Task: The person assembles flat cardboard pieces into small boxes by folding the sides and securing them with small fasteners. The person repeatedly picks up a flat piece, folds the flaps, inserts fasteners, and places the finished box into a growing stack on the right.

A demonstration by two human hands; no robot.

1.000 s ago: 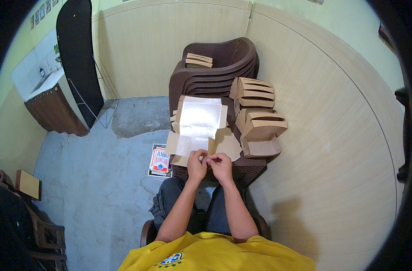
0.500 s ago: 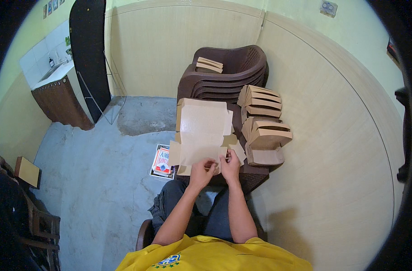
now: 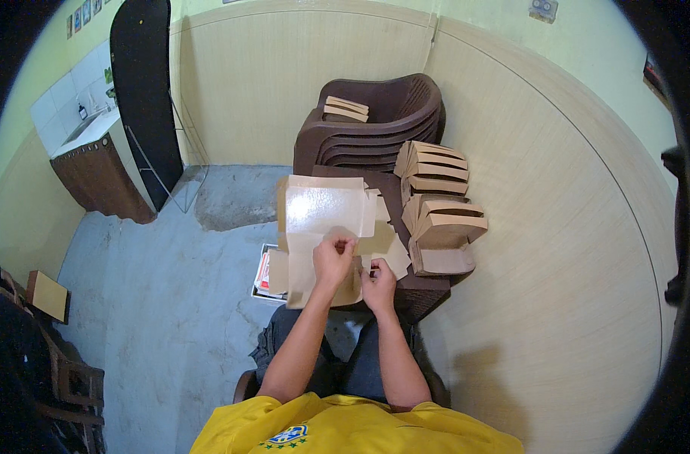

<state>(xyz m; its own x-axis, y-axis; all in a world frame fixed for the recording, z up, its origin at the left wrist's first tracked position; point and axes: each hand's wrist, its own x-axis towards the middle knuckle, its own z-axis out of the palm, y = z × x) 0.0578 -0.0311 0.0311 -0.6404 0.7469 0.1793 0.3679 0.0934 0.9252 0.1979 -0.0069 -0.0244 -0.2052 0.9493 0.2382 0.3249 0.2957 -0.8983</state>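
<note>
Both hands, left hand (image 3: pixel 334 257) and right hand (image 3: pixel 379 286), grasp a flat cardboard blank (image 3: pixel 322 227) over a brown table (image 3: pixel 424 291), grey floor (image 3: pixel 163 303) below.

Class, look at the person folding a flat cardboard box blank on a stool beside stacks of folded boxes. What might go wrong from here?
1. The box blank overhangs the stool; held only by the left hand and right hand, it might slip toward the floor.
2. The stacked folded boxes lean at the stool's edge; a nudge could topple them.
</note>
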